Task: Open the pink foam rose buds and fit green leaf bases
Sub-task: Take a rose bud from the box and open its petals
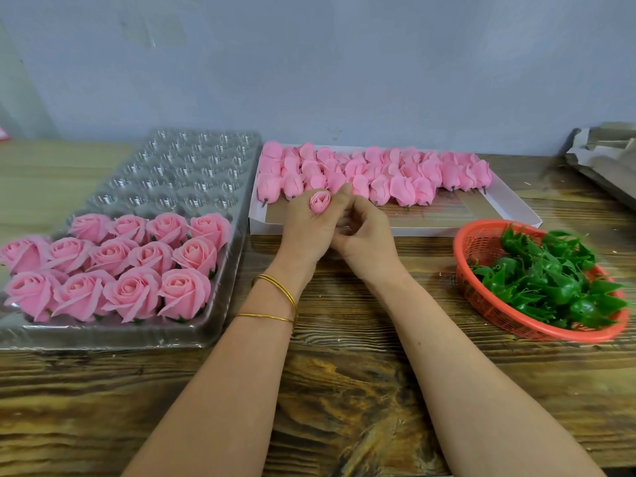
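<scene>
Left hand: I see my left hand [306, 225] curled round one pink rose bud [320, 201]; the bud stands upright in the ring of thumb and forefinger, its petals tight and its top facing the camera.
Right hand: my right hand [364, 232] is pressed against the left, fingers bent; one fingertip [345, 190] rises just beside the bud - I cannot tell whether it pinches a petal or only leans on the other hand.
Where the bud is: held above the near edge of the white box [516, 216], over the middle of the table [344, 373].
White box: behind the hands; closed buds [378, 173] lie in packed rows along its far side, short stems pointing toward me; the near strip of the box floor is bare.
Clear tray: left of the box, touching or nearly touching it; the clear tray [192, 160] has round cells; opened roses [113, 266] fill its near end in three rows, green showing under a few.
Red basket: right of the hands, near the box's right corner; the red basket [481, 242] holds a heap of green leaf bases [550, 277] - slightly blurred at the edge of view.
Wrist: thin gold bangles [278, 290] on the left forearm.
Far right: crumpled paper [605, 153] against the wall [344, 63].
</scene>
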Available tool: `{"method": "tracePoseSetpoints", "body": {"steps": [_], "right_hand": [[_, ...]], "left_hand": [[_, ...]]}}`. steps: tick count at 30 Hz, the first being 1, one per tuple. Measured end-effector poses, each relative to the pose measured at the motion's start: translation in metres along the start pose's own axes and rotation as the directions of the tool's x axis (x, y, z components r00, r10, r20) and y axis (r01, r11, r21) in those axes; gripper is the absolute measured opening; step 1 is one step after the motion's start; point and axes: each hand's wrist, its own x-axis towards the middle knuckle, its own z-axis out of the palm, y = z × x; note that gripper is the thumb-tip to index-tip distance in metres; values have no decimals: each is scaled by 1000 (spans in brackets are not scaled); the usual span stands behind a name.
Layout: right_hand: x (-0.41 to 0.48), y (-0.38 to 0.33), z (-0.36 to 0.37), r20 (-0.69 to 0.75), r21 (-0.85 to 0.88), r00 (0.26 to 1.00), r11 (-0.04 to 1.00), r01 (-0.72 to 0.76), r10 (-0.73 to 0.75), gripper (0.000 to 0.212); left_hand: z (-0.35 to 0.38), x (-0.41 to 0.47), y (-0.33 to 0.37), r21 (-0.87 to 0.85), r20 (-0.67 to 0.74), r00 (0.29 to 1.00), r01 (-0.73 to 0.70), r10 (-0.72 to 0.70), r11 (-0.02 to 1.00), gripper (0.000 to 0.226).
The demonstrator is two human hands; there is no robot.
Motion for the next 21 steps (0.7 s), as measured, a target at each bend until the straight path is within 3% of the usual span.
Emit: {"method": "tracePoseSetpoints", "body": {"steps": [13, 21], "right_hand": [[-5, -5, -3, 153, 95, 988, 995, -36, 22, 35], [-5, -6, 0, 72, 70, 996, 996, -49, 44, 35]], "left_hand": [[-4, 5, -1, 8, -18, 1000, -2, 2, 1000, 43], [-2, 6, -4, 0, -29, 999, 41, -41, 999, 47]]}}
